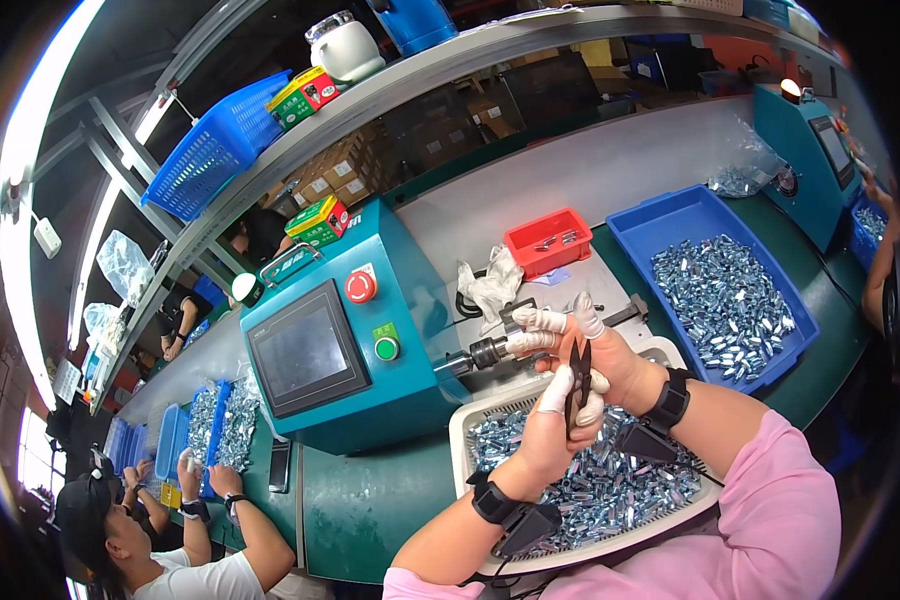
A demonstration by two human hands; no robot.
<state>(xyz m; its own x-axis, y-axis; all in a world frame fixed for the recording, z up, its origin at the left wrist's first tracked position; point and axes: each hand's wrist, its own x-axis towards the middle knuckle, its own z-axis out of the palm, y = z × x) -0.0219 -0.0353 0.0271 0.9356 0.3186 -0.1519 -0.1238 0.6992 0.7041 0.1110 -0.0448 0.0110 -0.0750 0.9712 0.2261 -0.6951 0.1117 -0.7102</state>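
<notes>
My left hand (pixel 545 440) is gripping the black pliers (pixel 576 385) between thumb and curled fingers; my right hand (pixel 618 366), beside them, is holding its fingers near the chuck (pixel 487 353), whether pinching anything I cannot tell. I'm judging the work midway: metal parts (pixel 610 500) are filling the white basket (pixel 458 450), more the blue tray (pixel 634 238).

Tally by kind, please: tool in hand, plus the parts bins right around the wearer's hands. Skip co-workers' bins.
Black hand tool: 1
White basket: 1
Red tray: 1
Large blue bin: 1
Total: 4
</notes>
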